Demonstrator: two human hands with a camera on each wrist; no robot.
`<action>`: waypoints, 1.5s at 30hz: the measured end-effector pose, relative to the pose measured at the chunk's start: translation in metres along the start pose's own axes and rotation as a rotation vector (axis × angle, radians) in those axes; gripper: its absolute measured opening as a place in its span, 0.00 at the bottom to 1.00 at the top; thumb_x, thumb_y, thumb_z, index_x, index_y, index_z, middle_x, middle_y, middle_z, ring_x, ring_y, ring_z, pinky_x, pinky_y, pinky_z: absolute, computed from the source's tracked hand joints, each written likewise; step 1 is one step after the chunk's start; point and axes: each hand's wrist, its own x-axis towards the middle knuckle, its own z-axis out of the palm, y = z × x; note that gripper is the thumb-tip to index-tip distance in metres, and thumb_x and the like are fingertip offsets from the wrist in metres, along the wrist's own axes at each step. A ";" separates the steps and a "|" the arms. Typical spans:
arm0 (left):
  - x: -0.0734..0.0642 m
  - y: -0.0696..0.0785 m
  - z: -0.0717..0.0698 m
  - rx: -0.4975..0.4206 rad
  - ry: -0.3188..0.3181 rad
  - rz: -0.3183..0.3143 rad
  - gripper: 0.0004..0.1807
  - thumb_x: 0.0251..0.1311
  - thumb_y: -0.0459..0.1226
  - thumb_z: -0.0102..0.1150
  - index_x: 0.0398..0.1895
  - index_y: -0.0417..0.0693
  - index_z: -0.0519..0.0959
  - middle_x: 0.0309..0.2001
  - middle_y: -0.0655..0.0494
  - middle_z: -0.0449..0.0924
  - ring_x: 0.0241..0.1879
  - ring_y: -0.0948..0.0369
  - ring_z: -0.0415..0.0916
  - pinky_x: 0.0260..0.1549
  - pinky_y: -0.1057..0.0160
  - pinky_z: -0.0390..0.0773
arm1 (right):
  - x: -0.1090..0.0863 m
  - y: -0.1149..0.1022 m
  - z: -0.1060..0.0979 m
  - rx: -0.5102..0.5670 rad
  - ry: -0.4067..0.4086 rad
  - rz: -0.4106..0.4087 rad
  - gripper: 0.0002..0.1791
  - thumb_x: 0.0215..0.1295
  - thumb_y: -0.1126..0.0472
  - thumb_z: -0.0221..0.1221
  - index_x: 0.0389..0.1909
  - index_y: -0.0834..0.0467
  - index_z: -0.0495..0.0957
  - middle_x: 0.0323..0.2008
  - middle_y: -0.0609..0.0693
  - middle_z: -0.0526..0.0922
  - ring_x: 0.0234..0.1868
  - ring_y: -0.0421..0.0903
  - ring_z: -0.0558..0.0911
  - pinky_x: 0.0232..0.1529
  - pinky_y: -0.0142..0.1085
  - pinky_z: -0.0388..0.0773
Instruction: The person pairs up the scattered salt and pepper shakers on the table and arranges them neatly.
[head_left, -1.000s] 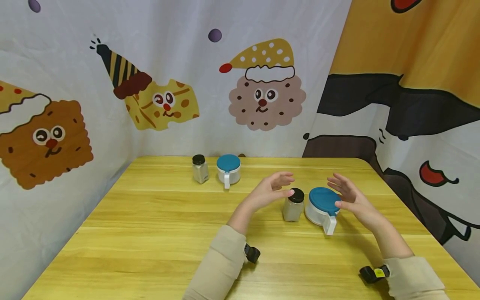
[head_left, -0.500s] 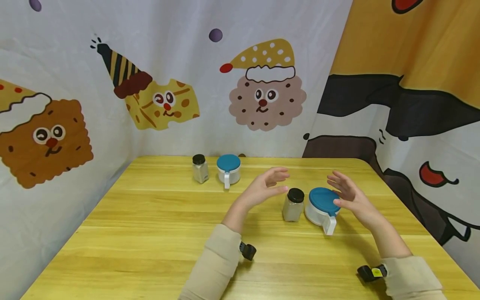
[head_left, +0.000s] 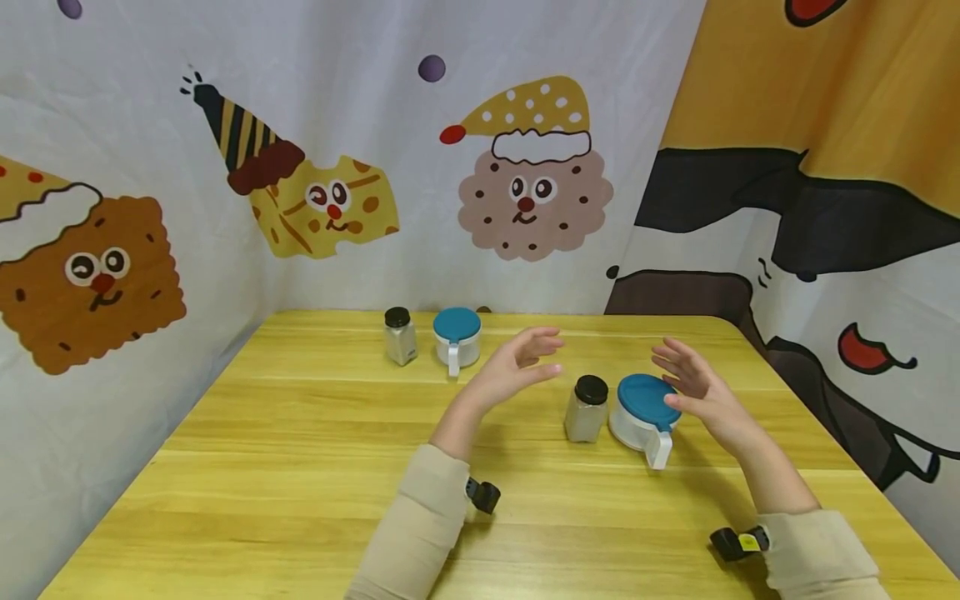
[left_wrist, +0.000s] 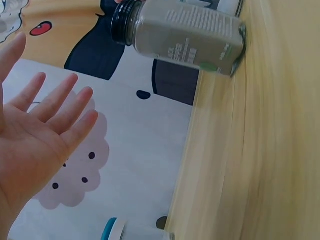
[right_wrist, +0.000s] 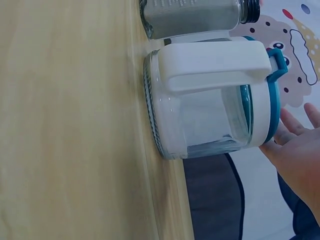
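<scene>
My left hand [head_left: 513, 367] is held above the table, fingers spread and relaxed, holding nothing. To its right stands a pepper jar [head_left: 584, 421] with a black screw lid and grey powder, printed with small text [left_wrist: 187, 37] in the left wrist view. Beside that jar is a clear glass seasoning pot [head_left: 636, 429] with a blue lid and a white handle [right_wrist: 215, 65] pointing toward me. My right hand [head_left: 708, 404] hovers at the pot's right side with loosely bent fingers; whether it touches the lid [right_wrist: 274, 112] I cannot tell.
Farther back on the wooden table [head_left: 300, 483] stand another black-lidded jar [head_left: 401, 342] and a second blue-lidded pot [head_left: 457, 346], side by side. A cartoon-printed curtain [head_left: 360, 50] hangs behind the table and along its sides.
My left hand has moved left and slightly back, away from the black-lidded pepper jar. My right hand has shifted only a little. The jars and pots have stayed in place.
</scene>
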 end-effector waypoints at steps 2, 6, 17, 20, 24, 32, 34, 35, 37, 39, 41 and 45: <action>-0.002 0.000 -0.003 -0.002 0.004 -0.010 0.30 0.64 0.41 0.61 0.68 0.55 0.65 0.62 0.57 0.72 0.62 0.59 0.66 0.61 0.50 0.62 | 0.001 -0.001 0.001 0.002 -0.001 -0.002 0.42 0.63 0.82 0.50 0.75 0.59 0.47 0.69 0.62 0.56 0.67 0.43 0.61 0.60 0.27 0.61; -0.005 0.001 -0.009 0.000 0.000 -0.029 0.30 0.65 0.39 0.59 0.69 0.53 0.63 0.63 0.52 0.70 0.63 0.55 0.65 0.62 0.50 0.60 | 0.003 -0.001 0.002 0.013 -0.012 -0.013 0.42 0.63 0.82 0.49 0.75 0.60 0.46 0.69 0.58 0.57 0.67 0.43 0.61 0.61 0.28 0.61; -0.023 0.031 -0.025 -0.003 -0.010 0.001 0.29 0.66 0.34 0.57 0.68 0.41 0.63 0.63 0.40 0.68 0.64 0.47 0.63 0.62 0.45 0.58 | 0.006 -0.003 0.005 0.023 -0.011 -0.027 0.41 0.64 0.82 0.48 0.75 0.58 0.47 0.70 0.62 0.55 0.67 0.42 0.61 0.60 0.27 0.61; -0.024 0.030 -0.028 -0.007 -0.005 0.005 0.29 0.66 0.34 0.57 0.68 0.41 0.63 0.63 0.40 0.68 0.64 0.46 0.62 0.62 0.44 0.58 | 0.008 -0.005 0.007 0.025 -0.006 -0.023 0.40 0.64 0.81 0.49 0.75 0.58 0.47 0.70 0.59 0.57 0.67 0.43 0.61 0.61 0.27 0.61; -0.025 0.029 -0.031 -0.003 0.001 0.000 0.29 0.66 0.34 0.57 0.69 0.42 0.63 0.63 0.40 0.67 0.64 0.46 0.62 0.63 0.45 0.58 | 0.011 -0.006 0.010 0.030 -0.002 -0.025 0.40 0.64 0.81 0.49 0.74 0.58 0.48 0.69 0.56 0.59 0.67 0.43 0.62 0.61 0.28 0.61; -0.032 0.028 -0.041 -0.003 0.010 0.016 0.29 0.66 0.35 0.58 0.68 0.40 0.62 0.64 0.36 0.66 0.64 0.45 0.61 0.64 0.45 0.56 | 0.021 -0.007 0.017 0.065 -0.011 -0.063 0.40 0.63 0.82 0.48 0.74 0.59 0.48 0.70 0.60 0.57 0.67 0.44 0.62 0.61 0.28 0.61; -0.034 0.027 -0.044 -0.005 0.011 0.015 0.29 0.66 0.34 0.57 0.68 0.39 0.62 0.64 0.36 0.66 0.65 0.44 0.61 0.64 0.45 0.55 | 0.024 -0.007 0.019 0.067 -0.006 -0.060 0.40 0.63 0.82 0.48 0.74 0.59 0.49 0.69 0.59 0.58 0.67 0.44 0.62 0.61 0.28 0.61; -0.035 0.027 -0.045 -0.003 0.011 0.014 0.29 0.66 0.34 0.57 0.68 0.39 0.62 0.64 0.36 0.66 0.65 0.44 0.61 0.64 0.45 0.55 | 0.025 -0.007 0.019 0.067 -0.004 -0.059 0.40 0.63 0.82 0.48 0.74 0.59 0.49 0.69 0.59 0.58 0.67 0.44 0.61 0.61 0.29 0.61; -0.036 0.027 -0.048 0.002 0.013 0.014 0.29 0.66 0.34 0.57 0.68 0.39 0.62 0.64 0.37 0.66 0.65 0.43 0.60 0.64 0.44 0.55 | 0.028 -0.007 0.021 0.067 -0.002 -0.060 0.40 0.64 0.82 0.48 0.74 0.59 0.49 0.69 0.61 0.57 0.68 0.46 0.61 0.61 0.29 0.61; -0.036 0.021 -0.051 0.004 0.015 0.017 0.29 0.66 0.34 0.57 0.69 0.39 0.61 0.64 0.36 0.65 0.65 0.43 0.60 0.64 0.43 0.54 | 0.030 -0.007 0.023 0.070 -0.002 -0.061 0.39 0.64 0.82 0.48 0.74 0.59 0.49 0.69 0.61 0.57 0.68 0.47 0.60 0.62 0.29 0.61; -0.035 0.014 -0.055 0.007 0.022 0.019 0.30 0.66 0.34 0.57 0.69 0.39 0.61 0.64 0.37 0.66 0.65 0.44 0.60 0.64 0.44 0.54 | 0.032 -0.008 0.025 0.077 -0.003 -0.062 0.39 0.65 0.80 0.48 0.74 0.59 0.48 0.69 0.59 0.58 0.68 0.48 0.60 0.62 0.29 0.61; -0.034 -0.002 -0.061 0.010 0.040 0.016 0.29 0.66 0.35 0.57 0.69 0.45 0.61 0.64 0.42 0.67 0.65 0.48 0.62 0.64 0.47 0.55 | 0.035 -0.009 0.029 0.103 -0.008 -0.073 0.38 0.67 0.76 0.51 0.74 0.59 0.48 0.68 0.52 0.61 0.69 0.49 0.59 0.62 0.30 0.60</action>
